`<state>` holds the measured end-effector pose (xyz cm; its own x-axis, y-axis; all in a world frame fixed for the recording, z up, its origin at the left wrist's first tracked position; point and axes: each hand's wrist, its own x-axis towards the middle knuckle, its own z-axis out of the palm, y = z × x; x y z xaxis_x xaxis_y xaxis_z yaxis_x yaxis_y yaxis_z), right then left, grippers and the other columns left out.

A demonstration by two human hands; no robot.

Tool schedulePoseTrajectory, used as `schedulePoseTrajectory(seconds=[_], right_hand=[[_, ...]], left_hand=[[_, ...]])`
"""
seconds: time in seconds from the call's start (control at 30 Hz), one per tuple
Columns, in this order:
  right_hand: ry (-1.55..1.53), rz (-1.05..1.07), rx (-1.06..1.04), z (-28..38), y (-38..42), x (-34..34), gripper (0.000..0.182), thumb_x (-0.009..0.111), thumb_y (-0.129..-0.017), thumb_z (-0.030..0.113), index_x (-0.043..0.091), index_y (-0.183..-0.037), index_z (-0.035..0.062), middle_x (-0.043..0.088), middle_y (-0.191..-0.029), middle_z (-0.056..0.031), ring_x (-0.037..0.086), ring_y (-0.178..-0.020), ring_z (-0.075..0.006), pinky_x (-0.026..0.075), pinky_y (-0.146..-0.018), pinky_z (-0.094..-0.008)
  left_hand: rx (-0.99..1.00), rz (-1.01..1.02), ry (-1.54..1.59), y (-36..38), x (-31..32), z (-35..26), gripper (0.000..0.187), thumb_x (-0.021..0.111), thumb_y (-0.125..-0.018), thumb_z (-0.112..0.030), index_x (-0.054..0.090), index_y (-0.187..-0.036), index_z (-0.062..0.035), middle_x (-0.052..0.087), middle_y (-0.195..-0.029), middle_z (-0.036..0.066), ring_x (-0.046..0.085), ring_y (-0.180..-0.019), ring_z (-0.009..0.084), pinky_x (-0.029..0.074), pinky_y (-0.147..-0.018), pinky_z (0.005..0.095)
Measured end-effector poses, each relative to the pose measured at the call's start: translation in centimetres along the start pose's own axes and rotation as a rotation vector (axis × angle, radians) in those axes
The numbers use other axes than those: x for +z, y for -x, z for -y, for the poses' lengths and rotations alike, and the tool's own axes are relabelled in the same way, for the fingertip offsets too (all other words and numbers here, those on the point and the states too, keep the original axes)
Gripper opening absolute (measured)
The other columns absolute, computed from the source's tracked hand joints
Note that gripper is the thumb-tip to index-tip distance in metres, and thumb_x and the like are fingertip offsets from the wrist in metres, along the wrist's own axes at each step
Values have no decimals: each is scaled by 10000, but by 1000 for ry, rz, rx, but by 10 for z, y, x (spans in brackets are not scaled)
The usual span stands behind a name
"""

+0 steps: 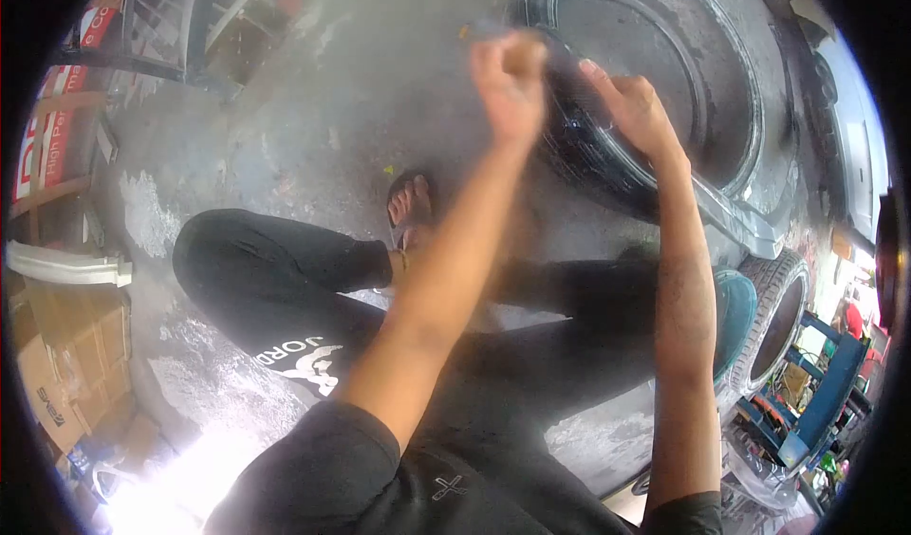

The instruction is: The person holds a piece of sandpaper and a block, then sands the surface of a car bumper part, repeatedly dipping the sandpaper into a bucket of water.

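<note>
A large black tire lies on the grey floor in front of me, its round opening facing up. My left hand is raised at the tire's near left edge, blurred by motion, with its fingers curled round something brownish that is too smeared to name. To the right, my right hand rests at the tire's side wall, its thumb stretched out and its other fingers mostly hidden. A grey bar-like piece extends from beside my right wrist along the tire's right edge.
My bent legs and a sandalled foot are below the tire. Another tire stands at the right by a teal basin and a blue metal frame. Cardboard boxes and a white curved part lie left.
</note>
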<state>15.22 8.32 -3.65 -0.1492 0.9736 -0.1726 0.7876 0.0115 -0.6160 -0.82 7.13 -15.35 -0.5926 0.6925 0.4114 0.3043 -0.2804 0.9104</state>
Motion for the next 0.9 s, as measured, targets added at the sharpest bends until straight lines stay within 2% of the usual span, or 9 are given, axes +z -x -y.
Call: schedulePoseTrajectory(seconds=[0.07,0.2,0.27,0.4,0.47,0.63,0.73,0.77,0.9], right_hand=[[57,-13,23,-2,1,1,882,638,-953,721,657,-735,-134,526,-579,-173,583,-610,-201,522,-672,-448],[41,-27,-15,-13,-4,2,867,636,-968,702,652,-718,-127,508,-574,-168,557,-603,-196,515,-654,-446],[7,-56,-36,-16,-8,4,869,623,-983,690,637,-701,-132,456,-554,-146,506,-591,-186,505,-640,-447],[-29,-32,7,-16,-4,4,889,594,-993,697,616,-662,-128,453,-540,-168,510,-607,-183,506,-661,-434],[28,-36,9,-14,-7,2,893,570,-1000,705,627,-705,-136,475,-565,-194,532,-612,-200,511,-680,-435],[6,16,53,1,-2,-5,885,585,-998,694,628,-718,-144,449,-560,-168,510,-603,-197,505,-669,-439],[-14,-55,-36,-6,-2,1,890,571,-1000,704,628,-716,-138,448,-563,-156,505,-600,-196,506,-672,-442],[50,-69,28,-7,-5,2,893,572,-997,710,629,-721,-137,438,-562,-137,493,-595,-192,505,-664,-441],[41,17,77,-1,2,-2,897,584,-987,716,629,-717,-138,441,-563,-143,495,-596,-195,514,-675,-434]], left_hand=[[-66,-50,-28,-8,-5,6,385,830,-917,-233,687,-1181,9,630,-1156,162,655,-1029,279,533,-911,393],[-168,71,49,18,-25,-21,408,808,-948,-279,677,-1215,0,602,-1142,143,634,-1015,260,528,-907,374],[38,97,-12,19,-12,-14,365,802,-950,-232,674,-1206,-4,592,-1117,139,622,-1031,262,526,-907,379],[35,-11,35,-17,7,-13,303,803,-929,-137,674,-1165,1,596,-1131,145,624,-1020,271,524,-911,393],[35,33,53,6,2,-21,276,811,-911,-134,693,-1130,-13,621,-1132,151,644,-1009,297,524,-907,397],[39,-12,38,-25,12,-21,290,828,-877,-84,699,-1123,-2,625,-1111,148,649,-1022,300,535,-896,403],[2,61,123,5,3,-26,295,824,-886,-96,690,-1125,12,618,-1109,153,644,-1005,287,534,-885,393],[56,71,-10,17,-2,-32,289,815,-892,-79,686,-1135,9,616,-1094,149,643,-996,273,529,-881,383],[81,16,63,-22,11,-17,278,810,-892,-62,692,-1138,-6,627,-1083,141,654,-997,283,531,-881,404]])
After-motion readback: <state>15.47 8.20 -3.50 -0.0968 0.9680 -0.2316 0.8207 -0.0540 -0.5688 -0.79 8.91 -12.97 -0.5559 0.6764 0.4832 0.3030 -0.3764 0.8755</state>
